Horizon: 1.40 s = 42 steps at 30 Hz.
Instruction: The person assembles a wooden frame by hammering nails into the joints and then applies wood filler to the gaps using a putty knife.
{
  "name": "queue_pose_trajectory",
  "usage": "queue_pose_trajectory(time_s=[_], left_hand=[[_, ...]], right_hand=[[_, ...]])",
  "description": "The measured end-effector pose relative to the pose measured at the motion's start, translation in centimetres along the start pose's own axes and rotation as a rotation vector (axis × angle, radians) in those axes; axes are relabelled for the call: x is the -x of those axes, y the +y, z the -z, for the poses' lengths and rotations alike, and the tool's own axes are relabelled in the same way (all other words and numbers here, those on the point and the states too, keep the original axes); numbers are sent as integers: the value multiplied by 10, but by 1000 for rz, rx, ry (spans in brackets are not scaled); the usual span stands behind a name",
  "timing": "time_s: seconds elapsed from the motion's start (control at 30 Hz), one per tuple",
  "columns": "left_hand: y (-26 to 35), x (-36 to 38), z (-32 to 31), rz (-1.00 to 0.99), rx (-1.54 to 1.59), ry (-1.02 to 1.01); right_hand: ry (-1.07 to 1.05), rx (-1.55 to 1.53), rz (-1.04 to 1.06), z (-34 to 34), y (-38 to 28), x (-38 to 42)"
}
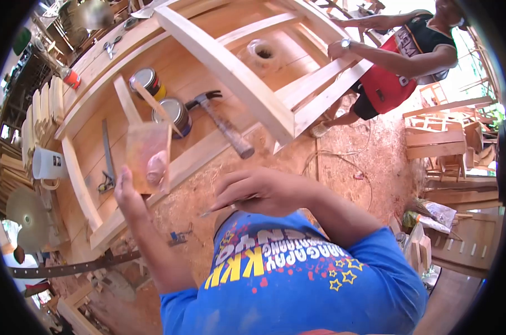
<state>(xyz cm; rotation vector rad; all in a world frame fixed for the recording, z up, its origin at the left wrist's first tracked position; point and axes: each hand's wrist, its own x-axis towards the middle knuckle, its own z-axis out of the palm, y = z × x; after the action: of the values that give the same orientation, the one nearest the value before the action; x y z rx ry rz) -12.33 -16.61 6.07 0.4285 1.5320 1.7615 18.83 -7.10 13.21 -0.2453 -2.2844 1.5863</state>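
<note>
My left hand (130,192) grips a small flat board (136,142) from below and holds it upright in front of the workbench. A pinkish lump of putty (158,166) sticks to the board's face. To the right, my right hand (258,190) is closed round a thin putty knife (209,212); only a narrow tip shows past the fingers. Just beyond the hands, a claw hammer (224,121) lies across the edge of a wooden frame. Behind the board stand two paint cans (177,114), the nearer one with a wooden stick leaning on it.
A large pale wooden frame (225,67) rests on the bench. At the far right, a person in a red and black jersey (398,64) has hands at the frame. A white mug (49,163), a metal clamp (107,151) and an orange can (70,77) are on the left.
</note>
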Motion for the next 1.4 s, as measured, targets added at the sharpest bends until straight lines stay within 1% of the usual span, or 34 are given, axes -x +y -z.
queue_pose_trajectory(time_s=[0.07, 0.13, 0.2, 0.23, 0.27, 0.33, 0.37, 0.43, 0.5, 0.53, 0.6, 0.63, 0.73, 0.77, 0.8, 0.9, 1.0, 1.03, 1.13, 1.2, 1.27, 1.3, 1.33, 1.37, 1.4], left_hand=[[-18, -24, 25, 12, -110, 15], [-26, -31, 42, 68, -230, 33], [-32, -38, 43, 153, -326, 44], [-44, -45, 46, 107, -267, -3], [-53, -50, 48, 92, -261, 11], [-66, -56, 53, 61, -253, 50], [-68, -58, 57, 29, -477, 86], [-67, -56, 59, -35, -921, 161], [-58, -47, 49, -51, -1020, 168], [-55, -44, 43, -60, -1068, 174], [-60, -50, 47, -59, -1240, 124], [-63, -56, 53, -55, -1322, 103], [-72, -72, 74, -42, -1231, -28], [-74, -78, 83, -13, -1218, -19], [-77, -79, 88, 18, -1205, -8], [-84, -55, 86, -244, -910, 331], [-72, 1, 54, -283, -642, 656], [-82, 16, 50, -390, -507, 716], [-145, 66, 62, -312, -282, 843], [-184, 111, 45, -11, -279, 926], [-253, 150, 40, 162, -95, 821], [-303, 172, 48, 396, -257, 775], [-414, 204, 103, 361, -935, 407], [-483, 250, 107, 400, -1055, 213], [-551, 296, 114, 655, -825, 122]], right_hand=[[199, -424, -109, 16, 1, 37], [401, -765, -51, 33, 10, 77], [572, -813, 178, 46, 7, 97], [600, -841, 194, 56, 6, 109], [627, -866, 210, 64, 4, 122], [705, -768, 94, 77, -8, 139], [737, -721, 40, 84, -15, 141], [702, -411, -102, 100, -29, 139], [662, -147, -199, 116, -42, 133], [540, 41, -212, 128, -46, 128], [275, 413, -221, 152, -53, 118], [208, 426, -244, 157, -53, 111], [-48, 624, -242, 175, -39, 98], [-116, 608, -247, 181, -29, 96], [-157, 636, -204, 185, -19, 93], [-270, 727, -75, 196, -6, 80], [-347, 765, 11, 207, 8, 70], [-341, 760, 70, 207, 16, 66], [-450, 825, 121, 209, 31, 52], [-471, 856, 125, 206, 35, 45], [-515, 884, 83, 205, 31, 40], [-557, 901, 78, 205, 30, 37], [-592, 919, 70, 206, 29, 33], [-619, 939, 62, 206, 28, 28], [-664, 956, 11, 205, 25, 23]])
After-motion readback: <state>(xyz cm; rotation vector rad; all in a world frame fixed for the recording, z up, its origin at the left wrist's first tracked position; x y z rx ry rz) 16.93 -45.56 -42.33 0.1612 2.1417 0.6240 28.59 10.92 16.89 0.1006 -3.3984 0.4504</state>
